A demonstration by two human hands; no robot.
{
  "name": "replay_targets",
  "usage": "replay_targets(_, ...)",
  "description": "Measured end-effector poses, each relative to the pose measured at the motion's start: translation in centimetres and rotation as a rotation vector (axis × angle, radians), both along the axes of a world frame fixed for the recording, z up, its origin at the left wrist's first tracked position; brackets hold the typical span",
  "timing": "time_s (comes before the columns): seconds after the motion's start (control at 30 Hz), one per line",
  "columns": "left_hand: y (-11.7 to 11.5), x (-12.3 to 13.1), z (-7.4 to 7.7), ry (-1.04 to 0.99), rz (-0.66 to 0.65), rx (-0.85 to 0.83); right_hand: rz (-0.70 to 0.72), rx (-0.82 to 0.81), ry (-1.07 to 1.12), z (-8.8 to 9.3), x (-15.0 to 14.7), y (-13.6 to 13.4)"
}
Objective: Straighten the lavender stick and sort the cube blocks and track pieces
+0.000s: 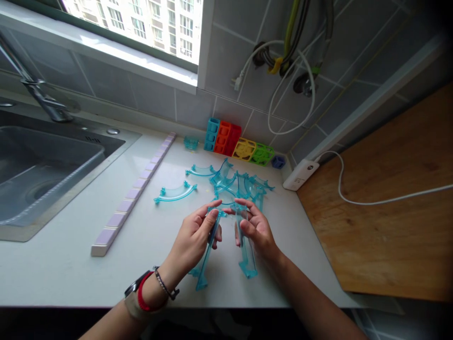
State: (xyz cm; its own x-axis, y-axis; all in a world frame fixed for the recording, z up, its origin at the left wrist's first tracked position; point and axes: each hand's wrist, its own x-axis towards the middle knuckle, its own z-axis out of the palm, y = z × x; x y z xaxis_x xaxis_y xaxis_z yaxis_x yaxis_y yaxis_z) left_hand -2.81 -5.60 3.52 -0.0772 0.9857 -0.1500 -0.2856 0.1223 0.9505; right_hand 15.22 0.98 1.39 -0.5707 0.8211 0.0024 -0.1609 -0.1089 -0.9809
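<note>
My left hand (198,231) grips a translucent blue track piece (205,265) between thumb and fingers, its long end slanting down toward the counter's front edge. In my right hand (260,233) is a second blue track piece (248,259), held beside the first. The upper ends of both pieces come close together at my fingertips; whether they touch, I cannot tell. Just beyond my hands lies a heap of blue track pieces (226,184), mostly curved. A single curved track piece (176,192) rests apart to the left of the heap.
Coloured plastic blocks (222,138) stand along the tiled wall. A long lilac-topped strip (132,193) lies between my hands and the sink (132,137). On the right are a white power strip (300,174) with a cord and a wooden board (385,226).
</note>
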Motion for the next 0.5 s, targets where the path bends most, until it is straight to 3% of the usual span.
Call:
replay_targets(0.2,-0.23,0.25,0.36,0.047,0.002,-0.013,0.154,-0.017,0.012,0.19,0.02,-0.45)
replay_targets(0.5,-0.39,0.53,0.38,-0.011,-0.015,0.003,0.220,-0.081,0.037,-0.43,-0.46,-0.93)
